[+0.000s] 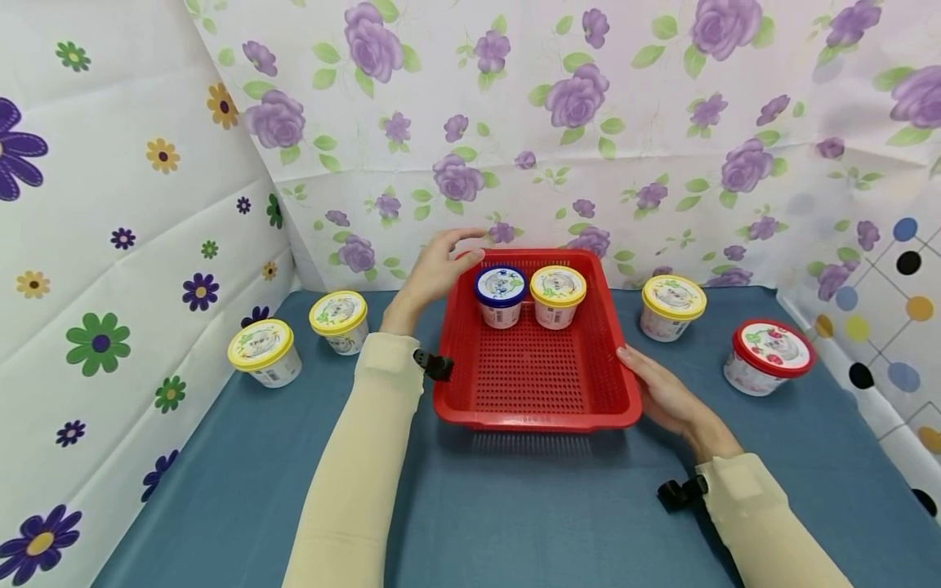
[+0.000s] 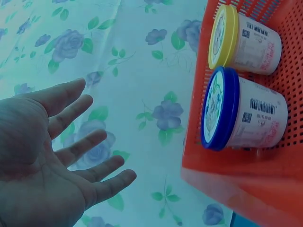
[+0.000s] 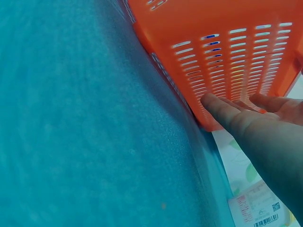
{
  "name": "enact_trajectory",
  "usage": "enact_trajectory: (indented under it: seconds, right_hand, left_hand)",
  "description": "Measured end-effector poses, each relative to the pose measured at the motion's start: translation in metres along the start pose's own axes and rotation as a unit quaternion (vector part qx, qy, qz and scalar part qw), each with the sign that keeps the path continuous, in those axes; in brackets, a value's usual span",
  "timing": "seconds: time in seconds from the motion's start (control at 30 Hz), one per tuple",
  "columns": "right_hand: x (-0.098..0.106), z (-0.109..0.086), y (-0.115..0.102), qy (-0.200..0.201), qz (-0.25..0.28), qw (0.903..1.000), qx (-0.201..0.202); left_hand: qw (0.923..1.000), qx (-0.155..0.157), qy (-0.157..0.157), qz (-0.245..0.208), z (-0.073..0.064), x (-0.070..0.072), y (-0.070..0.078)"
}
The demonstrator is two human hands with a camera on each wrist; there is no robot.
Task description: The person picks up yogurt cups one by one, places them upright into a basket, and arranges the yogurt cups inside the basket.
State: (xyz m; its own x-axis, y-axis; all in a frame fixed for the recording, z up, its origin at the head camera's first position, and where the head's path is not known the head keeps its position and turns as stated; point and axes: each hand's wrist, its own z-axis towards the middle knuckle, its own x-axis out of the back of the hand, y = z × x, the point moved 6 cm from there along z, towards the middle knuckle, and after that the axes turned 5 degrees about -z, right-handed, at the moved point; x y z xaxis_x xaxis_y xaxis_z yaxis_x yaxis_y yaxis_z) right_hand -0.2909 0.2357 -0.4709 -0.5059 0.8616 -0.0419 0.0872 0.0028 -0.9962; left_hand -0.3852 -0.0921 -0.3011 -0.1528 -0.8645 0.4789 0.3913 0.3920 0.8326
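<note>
A red perforated plastic basket [image 1: 540, 420] sits in the middle of the table. Toward its back stand a tub with a blue lid [image 1: 501, 296] and a tub with a yellow lid [image 1: 558, 296], side by side. My left hand [image 1: 437, 269] hovers by the basket's back left corner; the left wrist view shows its fingers spread and holding nothing, apart from the basket. Against the basket's right side lies my right hand [image 1: 665, 396]. Its fingers [image 3: 227, 113] look fairly straight along the slotted outer wall in the right wrist view.
Two yellow-lidded tubs, one at the far left [image 1: 265, 353] and one nearer the basket [image 1: 340, 322], stand left of it. Right of it are another yellow-lidded tub [image 1: 672, 308] and a red-lidded tub [image 1: 768, 357]. Flowered sheets [image 1: 456, 131] close off the back and sides.
</note>
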Motion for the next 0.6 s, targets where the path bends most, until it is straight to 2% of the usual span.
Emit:
enact_trajectory:
  seconds: [0.43,0.6]
  right_hand:
    - [0.001,0.001,0.001,-0.008,0.006,0.9999,0.011]
    - [0.0,0.001,0.0,-0.006,0.008,0.9999,0.01]
  left_hand:
    - [0.999,0.013,0.04,0.011,-0.015,0.022,-0.019]
    - [0.9989,0.01,0.043,0.017,-0.022,0.03,-0.025]
